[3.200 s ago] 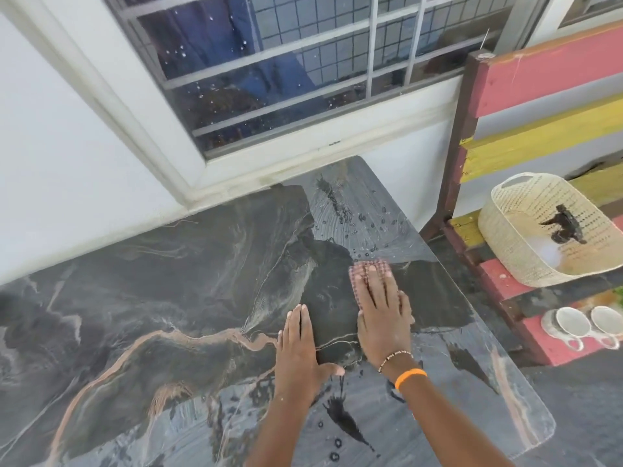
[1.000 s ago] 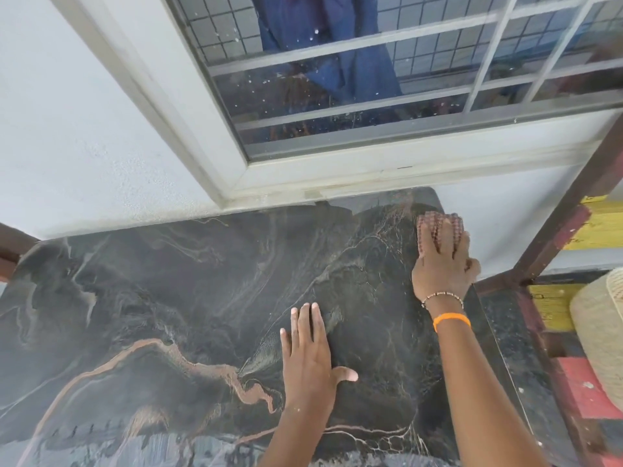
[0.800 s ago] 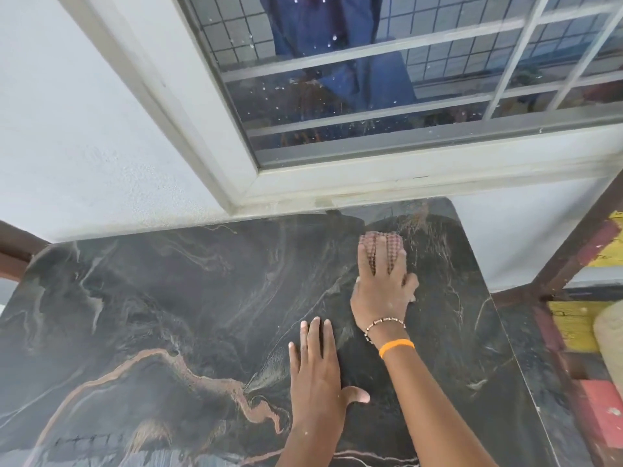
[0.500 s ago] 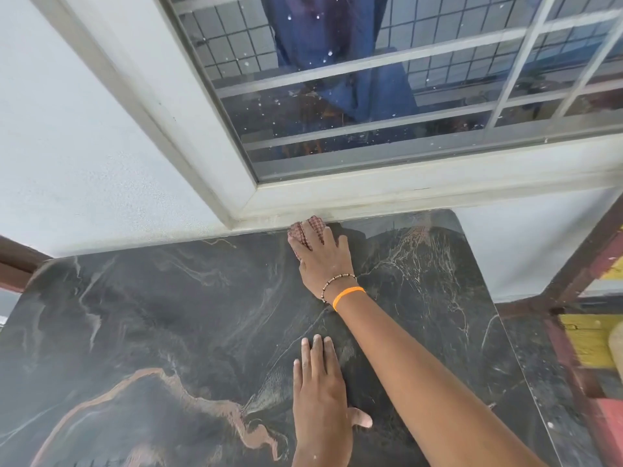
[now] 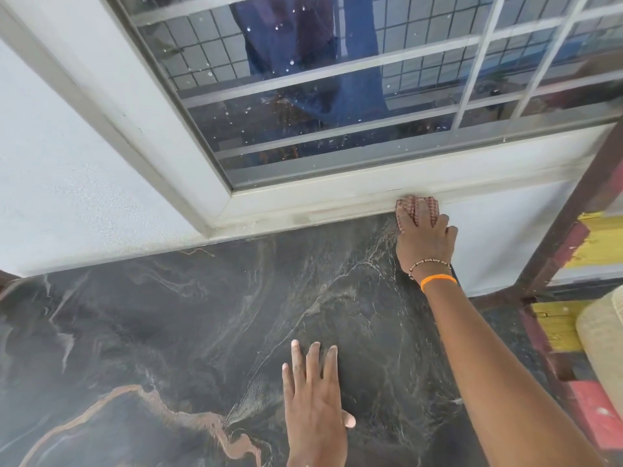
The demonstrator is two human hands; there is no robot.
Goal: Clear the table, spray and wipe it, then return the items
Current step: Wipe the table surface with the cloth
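Observation:
The table (image 5: 168, 332) has a dark marble-patterned top with pale and orange veins, and nothing stands on it. My right hand (image 5: 425, 241) presses a red checked cloth (image 5: 416, 207) flat at the table's far right corner, against the wall under the window sill. Only the cloth's front edge shows beyond my fingers. An orange band and a bead bracelet sit on that wrist. My left hand (image 5: 313, 399) lies flat on the tabletop near the front middle, fingers spread, holding nothing.
A white wall and a barred window (image 5: 337, 96) border the table's far edge. To the right stands a painted wooden bench (image 5: 573, 298) in red and yellow, with part of a cream woven basket (image 5: 603, 345) on it.
My right hand has slid the cloth along the far edge from the middle to the far right corner. My left hand has stayed flat in place.

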